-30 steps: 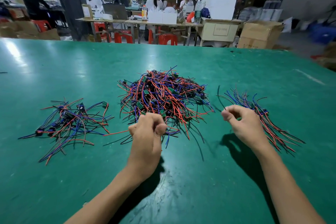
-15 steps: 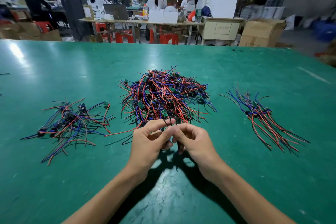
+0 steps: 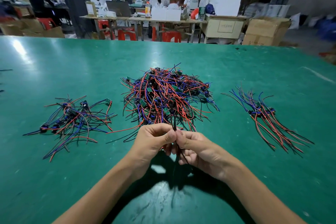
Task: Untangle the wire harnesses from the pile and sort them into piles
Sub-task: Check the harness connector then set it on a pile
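Observation:
A big tangled pile of wire harnesses, red, blue and black with small green boards, lies mid-table. A smaller sorted pile lies to its left. Another sorted pile, its wires fanned out, lies to the right. My left hand and my right hand meet just in front of the big pile. Both pinch a black wire that rises from between their fingertips into the pile's near edge. Its lower end runs down through my right hand.
The green table stretches wide around the piles. Beyond its far edge are workbenches, red stools, cardboard boxes and several seated people.
My right hand came from the right pile to meet my left hand in front of the big pile. Both now pinch a black wire and have lifted slightly.

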The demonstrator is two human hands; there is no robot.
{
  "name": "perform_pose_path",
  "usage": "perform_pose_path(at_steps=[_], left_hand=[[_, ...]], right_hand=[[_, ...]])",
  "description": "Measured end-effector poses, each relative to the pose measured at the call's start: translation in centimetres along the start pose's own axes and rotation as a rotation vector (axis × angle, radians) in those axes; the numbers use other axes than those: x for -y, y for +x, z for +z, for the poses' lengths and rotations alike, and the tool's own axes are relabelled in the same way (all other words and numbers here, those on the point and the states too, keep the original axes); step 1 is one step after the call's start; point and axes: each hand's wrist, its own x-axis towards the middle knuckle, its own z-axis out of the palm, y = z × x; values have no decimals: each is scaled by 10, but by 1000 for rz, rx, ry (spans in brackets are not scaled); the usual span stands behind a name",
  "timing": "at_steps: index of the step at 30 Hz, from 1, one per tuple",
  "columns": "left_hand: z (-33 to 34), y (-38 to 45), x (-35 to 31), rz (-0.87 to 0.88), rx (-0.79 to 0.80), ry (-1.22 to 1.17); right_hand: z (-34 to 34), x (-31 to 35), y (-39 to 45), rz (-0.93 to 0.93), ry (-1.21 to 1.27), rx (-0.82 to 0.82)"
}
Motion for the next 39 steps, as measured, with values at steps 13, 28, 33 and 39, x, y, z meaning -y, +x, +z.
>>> perform_pose_path(at_steps=[13, 28, 33, 39], left_hand=[[-51, 15, -46, 363, -471, 225], [-102, 10, -19, 169, -967, 1409], [-62, 12, -7, 333, -437, 1521], [-59, 11, 8, 192, -341, 1484]], right_hand=[[-6, 14, 1, -233, -50, -318], [-35, -16, 15, -329, -1463, -568], [-33, -12, 19, -415, -1496, -679], [-39, -8, 13, -487, -1555, -791]])
